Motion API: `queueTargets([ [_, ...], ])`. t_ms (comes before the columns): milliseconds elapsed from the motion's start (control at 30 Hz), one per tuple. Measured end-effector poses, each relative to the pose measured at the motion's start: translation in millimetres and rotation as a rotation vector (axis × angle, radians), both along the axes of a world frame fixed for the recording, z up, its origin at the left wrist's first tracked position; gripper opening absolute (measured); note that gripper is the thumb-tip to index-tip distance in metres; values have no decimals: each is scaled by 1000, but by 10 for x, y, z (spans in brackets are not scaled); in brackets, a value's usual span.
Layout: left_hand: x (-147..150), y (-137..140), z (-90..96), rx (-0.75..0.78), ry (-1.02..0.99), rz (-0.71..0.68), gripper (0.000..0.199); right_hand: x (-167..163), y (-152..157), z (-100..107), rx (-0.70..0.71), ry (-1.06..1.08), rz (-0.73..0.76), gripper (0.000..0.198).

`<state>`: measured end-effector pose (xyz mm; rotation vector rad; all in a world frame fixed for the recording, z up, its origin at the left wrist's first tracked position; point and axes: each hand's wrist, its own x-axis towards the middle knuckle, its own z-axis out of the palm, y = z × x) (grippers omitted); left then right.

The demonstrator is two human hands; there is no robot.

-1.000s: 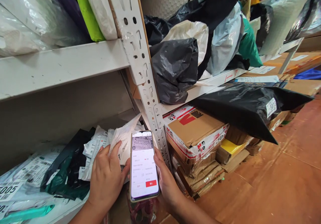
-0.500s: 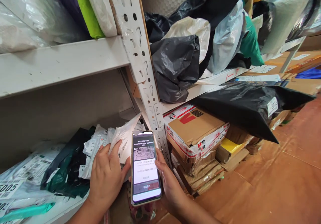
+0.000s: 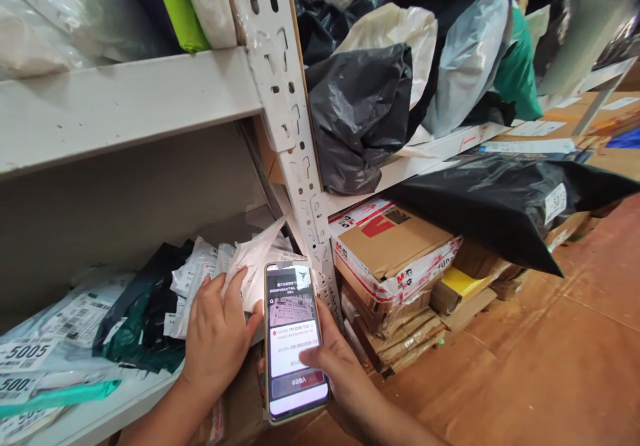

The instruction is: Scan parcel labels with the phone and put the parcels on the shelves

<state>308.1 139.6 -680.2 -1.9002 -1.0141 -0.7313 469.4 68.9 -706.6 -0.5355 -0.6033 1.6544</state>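
Observation:
My right hand (image 3: 337, 346) is wrapped around a smartphone (image 3: 295, 383), its thumb over the lower part of the lit screen. The screen shows a small photo of a label, a white panel with number lines and a red mark beside the upper one. My left hand (image 3: 220, 333) grips a white plastic mailing bag (image 3: 255, 249) with its fingers over the near side. The bag stands tilted behind the phone, which hides part of it. Left of that hand lie white labelled parcels (image 3: 193, 276) and a dark green parcel (image 3: 145, 326).
A perforated white shelf post (image 3: 293, 133) rises beyond the phone. Right of it sit a taped cardboard box (image 3: 395, 246), a large black parcel (image 3: 520, 193) jutting past the shelf, and bagged parcels (image 3: 360, 113) above. A shelf beam (image 3: 125, 99) crosses the upper left. Reddish floor (image 3: 550, 366) lies at lower right.
My right thumb has moved from the phone's edge onto the screen. A red mark now shows beside the upper number line. The view has shifted slightly; the left hand keeps its grip.

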Motion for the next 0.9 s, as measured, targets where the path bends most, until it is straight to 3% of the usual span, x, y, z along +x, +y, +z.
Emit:
queueTargets([
  [167, 7, 8, -3, 34, -7, -14, 48, 62, -51, 25, 56, -44, 53, 79],
  [433, 1, -2, 6, 23, -3, -22, 48, 95, -128, 13, 76, 75, 137, 94],
  [633, 13, 8, 4, 21, -3, -32, 46, 114, -227, 5, 128, 45, 197, 94],
  [733, 27, 7, 18, 31, -8, -36, 44, 75, -254, -126, 136, 38, 238, 100],
  [833, 27, 5, 27, 36, -7, -37, 40, -73, -195, -393, 110, 33, 253, 102],
  [900, 22, 11, 22, 44, -7, -48, 40, -219, -106, -604, 47, 49, 258, 86],
])
